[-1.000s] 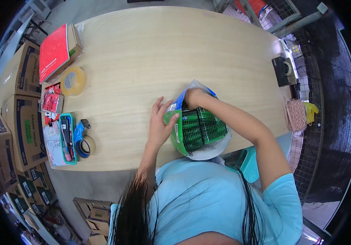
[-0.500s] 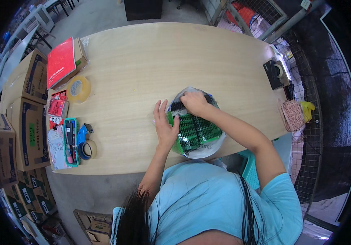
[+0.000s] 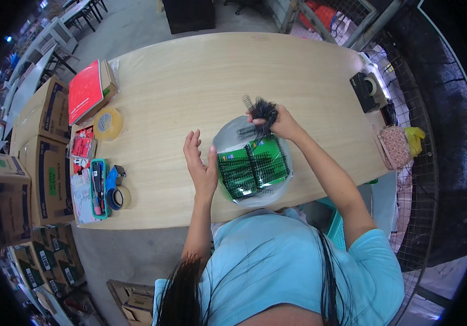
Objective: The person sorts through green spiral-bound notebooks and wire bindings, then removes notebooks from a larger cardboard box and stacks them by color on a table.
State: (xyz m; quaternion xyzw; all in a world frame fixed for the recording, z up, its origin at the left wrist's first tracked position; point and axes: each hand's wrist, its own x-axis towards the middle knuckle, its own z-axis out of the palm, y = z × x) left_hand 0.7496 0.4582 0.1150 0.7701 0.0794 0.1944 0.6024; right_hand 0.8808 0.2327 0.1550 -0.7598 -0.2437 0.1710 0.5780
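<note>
- At the far left, cardboard boxes are standing beside the table; on its left end a red notebook, a roll of clear tape, a teal tray of pens and a blue tape dispenser are lying.
- The left hand is hovering just beside the left side of the bag, fingers spreading loosely and thumb standing apart, gripping nothing; whether the thumb is touching the bag is unclear.
- The whitish plastic bag is sitting at the table's near edge, right in front of the person and between the two forearms, its round mouth facing up.
- Inside it, green spiral notebooks are lying in two side-by-side groups, the whole block seeming longer crosswise, its right end slanting away from the person; their covers are shining green and black coils are running over them.
- Over the bag's far rim, a tangled bunch of black coils is hanging in the right hand, one coil poking out toward the far left, another pointing left; no single long axis is showing.
- The right hand is pinching that bunch from its right, its fingers curling round it.
- Farther right, a black box and a pink pouch are resting at the table's right edge.
</note>
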